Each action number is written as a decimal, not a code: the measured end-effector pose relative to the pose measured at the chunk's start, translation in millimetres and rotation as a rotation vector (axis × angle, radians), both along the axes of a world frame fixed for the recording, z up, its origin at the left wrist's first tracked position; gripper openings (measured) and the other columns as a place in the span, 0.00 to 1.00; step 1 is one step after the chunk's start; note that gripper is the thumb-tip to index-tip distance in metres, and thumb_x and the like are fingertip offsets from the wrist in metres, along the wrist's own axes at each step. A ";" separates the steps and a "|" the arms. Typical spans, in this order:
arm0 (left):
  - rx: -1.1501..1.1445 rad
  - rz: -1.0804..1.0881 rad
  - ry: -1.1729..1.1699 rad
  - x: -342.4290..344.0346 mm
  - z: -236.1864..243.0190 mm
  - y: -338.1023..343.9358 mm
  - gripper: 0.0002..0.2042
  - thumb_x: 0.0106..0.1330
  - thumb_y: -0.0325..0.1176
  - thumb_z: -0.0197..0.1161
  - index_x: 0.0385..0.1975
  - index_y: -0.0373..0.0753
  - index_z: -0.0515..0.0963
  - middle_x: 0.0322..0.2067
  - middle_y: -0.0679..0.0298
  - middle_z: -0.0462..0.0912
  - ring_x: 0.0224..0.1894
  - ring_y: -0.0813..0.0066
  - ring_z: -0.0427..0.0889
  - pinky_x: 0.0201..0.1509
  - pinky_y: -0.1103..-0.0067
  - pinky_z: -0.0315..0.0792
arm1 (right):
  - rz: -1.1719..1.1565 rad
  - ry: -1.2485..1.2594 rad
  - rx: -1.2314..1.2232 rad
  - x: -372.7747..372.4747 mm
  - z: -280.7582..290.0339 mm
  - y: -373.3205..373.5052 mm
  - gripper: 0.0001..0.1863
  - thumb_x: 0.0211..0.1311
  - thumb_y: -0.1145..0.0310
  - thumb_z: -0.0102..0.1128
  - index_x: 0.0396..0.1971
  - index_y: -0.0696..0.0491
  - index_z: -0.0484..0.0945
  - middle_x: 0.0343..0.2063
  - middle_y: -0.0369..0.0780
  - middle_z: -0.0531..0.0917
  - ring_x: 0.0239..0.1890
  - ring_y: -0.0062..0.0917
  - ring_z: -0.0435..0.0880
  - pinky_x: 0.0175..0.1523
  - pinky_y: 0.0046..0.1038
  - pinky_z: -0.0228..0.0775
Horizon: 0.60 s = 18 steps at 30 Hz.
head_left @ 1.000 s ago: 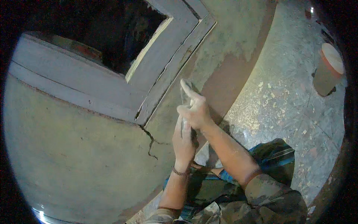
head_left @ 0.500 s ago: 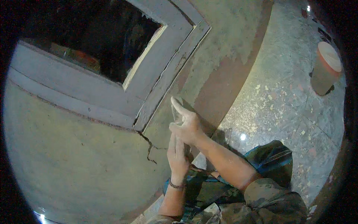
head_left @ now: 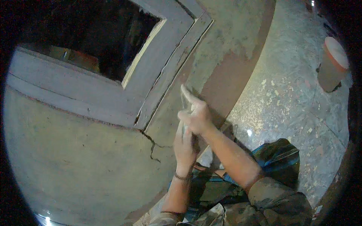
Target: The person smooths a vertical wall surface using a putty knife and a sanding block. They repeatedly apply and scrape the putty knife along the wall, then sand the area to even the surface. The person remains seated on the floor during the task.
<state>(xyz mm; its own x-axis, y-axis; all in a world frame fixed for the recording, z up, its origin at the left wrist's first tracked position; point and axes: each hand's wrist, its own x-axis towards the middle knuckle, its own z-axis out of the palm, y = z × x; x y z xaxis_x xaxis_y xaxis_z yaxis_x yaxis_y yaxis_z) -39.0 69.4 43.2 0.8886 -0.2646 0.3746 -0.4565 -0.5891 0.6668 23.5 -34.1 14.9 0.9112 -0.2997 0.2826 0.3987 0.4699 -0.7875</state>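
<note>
My right hand (head_left: 198,118) is coated in pale dust and held against the plastered wall, index finger stretched upward. Between that finger and the thumb shows the edge of a thin, greyish flat piece (head_left: 184,101), whose kind I cannot make out. Just below, my left hand (head_left: 185,150) has its long fingers pressed together and pointing up. Their tips meet the right hand and are partly hidden by it, along with whatever they grip. A beaded bracelet (head_left: 183,176) circles the left wrist. Both hands are right of the lower corner of a grey-painted window frame (head_left: 139,103).
A jagged crack (head_left: 152,145) runs from the frame's corner down the wall (head_left: 90,162). A pale bucket with an orange rim (head_left: 332,66) stands on the speckled floor (head_left: 279,109) at the right. My knee in dark cloth (head_left: 277,162) is near the wall's foot.
Both hands have shifted up and slightly right along the wall, still together. The view has tilted a little, and the grip looks the same.
</note>
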 end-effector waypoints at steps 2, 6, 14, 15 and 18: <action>-0.179 -0.027 0.151 -0.9 -3.0 -2.3 0.24 0.79 0.45 0.49 0.62 0.29 0.71 0.27 0.69 0.75 0.24 0.82 0.67 0.29 0.80 0.64 | -0.064 0.005 0.009 1.2 -2.3 0.5 0.43 0.49 0.79 0.58 0.71 0.65 0.61 0.68 0.54 0.70 0.73 0.26 0.64 0.74 0.25 0.55; -0.160 -0.100 -0.060 3.3 -4.6 -5.5 0.22 0.78 0.41 0.51 0.62 0.31 0.71 0.28 0.65 0.77 0.27 0.79 0.72 0.29 0.78 0.67 | 0.068 0.064 -0.140 2.6 0.9 -1.6 0.44 0.48 0.80 0.58 0.71 0.65 0.61 0.68 0.53 0.70 0.73 0.28 0.65 0.75 0.25 0.54; -0.064 -0.011 0.066 3.4 -7.3 -14.7 0.23 0.79 0.42 0.47 0.65 0.32 0.68 0.32 0.63 0.79 0.23 0.81 0.71 0.26 0.81 0.65 | 0.029 0.036 -0.106 4.5 4.4 -15.2 0.43 0.47 0.83 0.58 0.70 0.67 0.61 0.72 0.52 0.65 0.75 0.29 0.59 0.74 0.24 0.54; -0.057 -0.001 0.020 6.4 -7.2 -17.6 0.24 0.79 0.42 0.47 0.66 0.32 0.68 0.31 0.63 0.78 0.23 0.81 0.70 0.26 0.81 0.65 | 0.010 0.009 -0.116 5.4 4.7 -17.1 0.43 0.47 0.83 0.58 0.70 0.67 0.62 0.72 0.52 0.65 0.75 0.29 0.59 0.74 0.24 0.53; 0.130 -0.106 -0.463 11.6 -6.5 -25.7 0.24 0.79 0.41 0.48 0.67 0.31 0.67 0.28 0.66 0.77 0.23 0.83 0.69 0.26 0.81 0.63 | -0.018 0.010 -0.223 7.7 7.4 -23.2 0.42 0.48 0.82 0.58 0.70 0.67 0.62 0.71 0.52 0.66 0.75 0.29 0.61 0.75 0.24 0.52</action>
